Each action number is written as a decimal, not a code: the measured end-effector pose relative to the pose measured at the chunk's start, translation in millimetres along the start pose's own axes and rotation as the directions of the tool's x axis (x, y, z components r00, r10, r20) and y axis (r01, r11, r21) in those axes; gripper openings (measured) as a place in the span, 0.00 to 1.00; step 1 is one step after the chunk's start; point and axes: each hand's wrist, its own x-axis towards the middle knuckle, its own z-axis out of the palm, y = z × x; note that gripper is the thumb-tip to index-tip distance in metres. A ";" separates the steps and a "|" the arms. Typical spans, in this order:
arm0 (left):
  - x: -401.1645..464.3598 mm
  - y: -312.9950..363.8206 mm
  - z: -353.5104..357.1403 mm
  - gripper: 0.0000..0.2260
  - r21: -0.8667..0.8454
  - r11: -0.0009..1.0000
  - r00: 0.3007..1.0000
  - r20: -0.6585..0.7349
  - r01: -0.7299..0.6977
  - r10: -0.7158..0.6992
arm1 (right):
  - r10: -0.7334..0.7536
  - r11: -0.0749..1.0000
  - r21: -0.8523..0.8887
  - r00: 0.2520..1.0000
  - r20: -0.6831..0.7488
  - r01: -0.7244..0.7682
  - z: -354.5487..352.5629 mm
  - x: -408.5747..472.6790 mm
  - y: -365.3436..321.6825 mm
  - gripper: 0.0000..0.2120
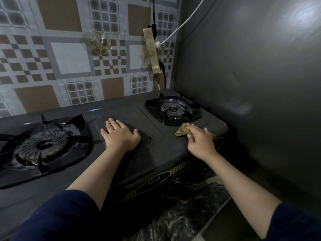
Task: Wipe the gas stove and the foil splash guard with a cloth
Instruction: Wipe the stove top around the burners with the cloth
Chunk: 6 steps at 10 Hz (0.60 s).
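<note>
The cloth [182, 131] lies at five o'clock of the right burner [173, 110] on the stove [161, 150], pressed under the right hand [201, 141], while the open left hand [119, 134] steadies the middle; firm overlapping strokes should serve best.

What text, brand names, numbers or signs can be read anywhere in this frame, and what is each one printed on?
"Rinnai": pale letters inside the dark oval badge on the front panel of the gas stove.
A second oval mark at the stove's front right corner, beside the right hand pressing the cloth: too dark and partly hidden to read.
No readable text on the patterned wall covering or the grey side panel.
</note>
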 end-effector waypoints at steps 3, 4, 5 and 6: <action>-3.4 -0.5 -0.5 0.37 -0.001 1.000 1.000 0.015 -0.010 0.010 | -0.016 0.999 0.032 1.000 -0.023 0.017 9.4 -21.7 -25.3 0.20; -2.8 0.1 -2.8 0.37 -0.006 1.000 1.000 0.012 -0.017 0.017 | -0.039 0.998 0.052 0.998 -0.051 0.041 15.0 -28.9 -36.1 0.20; -5.1 -0.8 -1.0 0.37 -0.008 1.000 1.000 0.026 -0.017 0.017 | -0.025 0.998 0.056 0.999 -0.044 0.028 14.4 -32.9 -37.2 0.20; -5.2 -0.3 -1.8 0.37 -0.011 1.000 1.000 0.020 -0.015 0.016 | -0.063 0.994 0.086 0.997 -0.041 0.066 16.1 -40.2 -43.9 0.20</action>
